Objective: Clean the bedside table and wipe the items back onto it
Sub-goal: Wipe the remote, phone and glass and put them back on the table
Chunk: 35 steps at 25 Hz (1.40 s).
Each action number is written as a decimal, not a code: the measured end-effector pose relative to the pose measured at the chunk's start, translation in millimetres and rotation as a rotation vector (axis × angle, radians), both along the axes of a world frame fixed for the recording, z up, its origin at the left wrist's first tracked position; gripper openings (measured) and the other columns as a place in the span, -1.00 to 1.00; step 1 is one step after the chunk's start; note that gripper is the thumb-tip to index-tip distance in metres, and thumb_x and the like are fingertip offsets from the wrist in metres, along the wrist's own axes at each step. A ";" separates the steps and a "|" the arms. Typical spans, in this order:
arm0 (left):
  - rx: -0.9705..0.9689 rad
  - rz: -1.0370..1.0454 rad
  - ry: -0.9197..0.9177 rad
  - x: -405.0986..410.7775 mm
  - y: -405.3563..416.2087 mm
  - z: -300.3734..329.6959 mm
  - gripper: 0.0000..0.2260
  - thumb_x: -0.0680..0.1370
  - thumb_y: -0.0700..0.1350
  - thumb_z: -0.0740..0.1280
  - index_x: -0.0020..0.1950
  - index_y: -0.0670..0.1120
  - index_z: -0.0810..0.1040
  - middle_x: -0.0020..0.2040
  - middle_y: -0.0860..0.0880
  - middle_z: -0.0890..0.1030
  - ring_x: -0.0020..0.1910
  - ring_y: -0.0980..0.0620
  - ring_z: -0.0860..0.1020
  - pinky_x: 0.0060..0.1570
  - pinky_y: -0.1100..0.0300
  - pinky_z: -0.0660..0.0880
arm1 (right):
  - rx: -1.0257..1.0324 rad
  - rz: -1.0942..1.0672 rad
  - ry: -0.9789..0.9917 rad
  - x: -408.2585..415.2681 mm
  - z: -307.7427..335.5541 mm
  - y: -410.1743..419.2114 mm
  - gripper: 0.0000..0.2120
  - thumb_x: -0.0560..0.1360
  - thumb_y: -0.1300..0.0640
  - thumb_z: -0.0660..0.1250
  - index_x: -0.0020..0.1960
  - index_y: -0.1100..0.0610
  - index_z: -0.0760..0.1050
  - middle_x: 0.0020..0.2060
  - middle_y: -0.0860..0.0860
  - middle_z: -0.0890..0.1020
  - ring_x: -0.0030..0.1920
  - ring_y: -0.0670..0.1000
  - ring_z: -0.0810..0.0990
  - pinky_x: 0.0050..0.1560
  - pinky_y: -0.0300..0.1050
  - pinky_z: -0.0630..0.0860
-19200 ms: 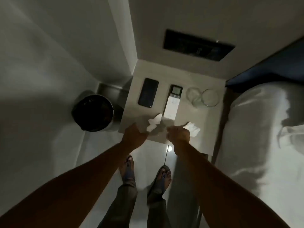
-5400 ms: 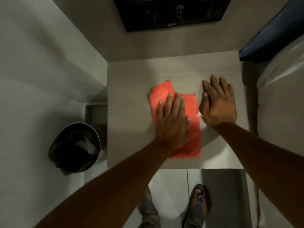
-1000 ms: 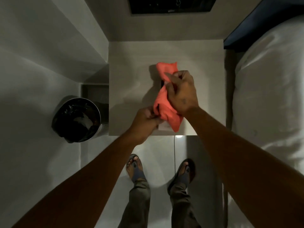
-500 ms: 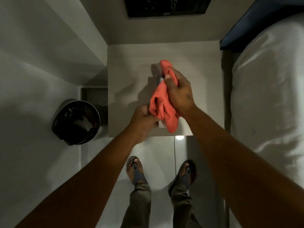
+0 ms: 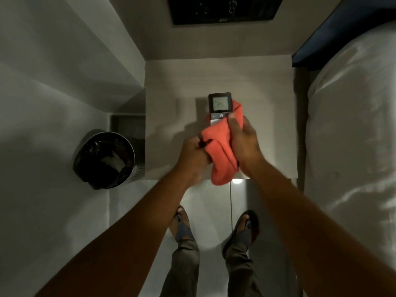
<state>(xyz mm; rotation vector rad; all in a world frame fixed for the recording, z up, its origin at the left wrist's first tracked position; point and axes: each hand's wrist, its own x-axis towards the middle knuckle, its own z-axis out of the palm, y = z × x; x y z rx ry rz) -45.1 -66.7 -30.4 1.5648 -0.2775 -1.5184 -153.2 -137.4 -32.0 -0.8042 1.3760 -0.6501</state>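
- Half a second ago the remote was almost wholly hidden under the cloth; now its screen end is bare and sticks out past the cloth toward the wall, with the power button showing.
- The cloth has slid down the remote toward the person, and its loose end now hangs over the front edge of the bedside table.
- The bin stands on the floor just left of the table, as before, lined with a dark bag with something pale inside.
- The left hand is above the front part of the table, fist clenched around the near end of the remote and a fold of cloth; the forearm rises from the lower left.
- The remote is held above the middle of the table, screen up, long axis pointing away from the person; whether it touches the top I cannot tell.
- The right hand is just right of the left, grasping the cloth around the remote's body, thumb pressed near the buttons.
- The bed lies right of the table.
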 end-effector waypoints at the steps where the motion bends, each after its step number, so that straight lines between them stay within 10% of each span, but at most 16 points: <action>1: -0.005 0.003 0.009 5.0 -5.8 0.9 -0.73 0.51 -0.47 0.27 0.18 -0.32 0.58 -0.10 -0.09 0.73 -0.10 -0.03 0.69 -0.03 0.08 0.64 | 0.017 0.066 0.002 -6.8 1.6 19.3 -0.75 0.66 -0.02 0.24 0.28 -0.01 0.55 0.00 -0.04 0.71 -0.05 -0.08 0.73 -0.11 -0.21 0.64; 8: 0.156 0.035 -0.187 86.9 -50.5 -9.1 -0.60 0.55 -0.44 0.27 0.40 -0.31 0.45 0.34 -0.31 0.55 0.29 -0.28 0.56 0.31 -0.15 0.49 | -0.282 0.382 0.249 -31.6 -4.1 52.0 -0.68 0.66 -0.03 0.24 0.33 -0.40 0.41 0.06 -0.41 0.62 0.07 -0.26 0.61 -0.02 -0.37 0.57; 12: 0.238 -0.024 -0.262 109.5 -53.5 -12.6 -0.60 0.56 -0.41 0.28 0.41 -0.28 0.44 0.35 -0.26 0.55 0.30 -0.25 0.55 0.04 0.07 0.56 | -0.331 0.439 0.548 -25.2 -27.8 10.0 -0.50 0.64 -0.08 0.23 0.55 -0.03 0.29 0.31 0.16 0.51 0.25 0.18 0.56 0.23 -0.04 0.50; 15: 0.261 -0.098 -0.349 116.2 -51.1 -14.6 -0.60 0.57 -0.38 0.28 0.42 -0.27 0.45 0.35 -0.24 0.56 0.26 -0.20 0.58 0.13 0.06 0.56 | -0.376 0.520 0.719 -11.5 -34.0 -5.1 -0.46 0.63 -0.16 0.20 0.56 -0.01 0.26 0.33 0.25 0.40 0.29 0.31 0.46 0.22 0.13 0.48; 18: 0.242 -0.179 -0.523 118.4 -52.4 -18.6 -0.64 0.59 -0.36 0.26 0.39 -0.25 0.48 0.33 -0.22 0.58 0.09 -0.07 0.57 -0.21 0.33 0.56 | -0.533 0.546 0.868 -0.4 -37.7 -10.8 -0.49 0.64 -0.16 0.11 0.52 0.03 0.31 0.30 0.30 0.40 0.24 0.33 0.42 0.11 0.18 0.51; 30: 0.368 -0.329 -1.100 93.6 -51.0 -27.2 -0.60 0.55 -0.15 0.35 0.39 -0.16 0.46 0.37 -0.22 0.51 0.36 -0.24 0.48 0.32 -0.09 0.47 | -0.407 0.665 1.061 -0.6 -29.7 -7.9 -0.41 0.56 -0.24 0.07 0.55 -0.07 0.18 0.49 0.29 0.26 0.38 0.36 0.32 0.31 0.27 0.30; 35: -0.133 -0.453 -1.130 -33.0 -65.2 29.5 -0.55 0.48 -0.24 0.33 0.38 -0.21 0.46 0.34 -0.24 0.48 0.37 -0.24 0.41 0.39 -0.02 0.34 | -0.455 0.376 1.050 -73.1 44.7 -19.2 -0.44 0.56 -0.05 0.21 0.55 -0.05 0.25 0.53 0.23 0.26 0.45 0.30 0.28 0.40 0.21 0.28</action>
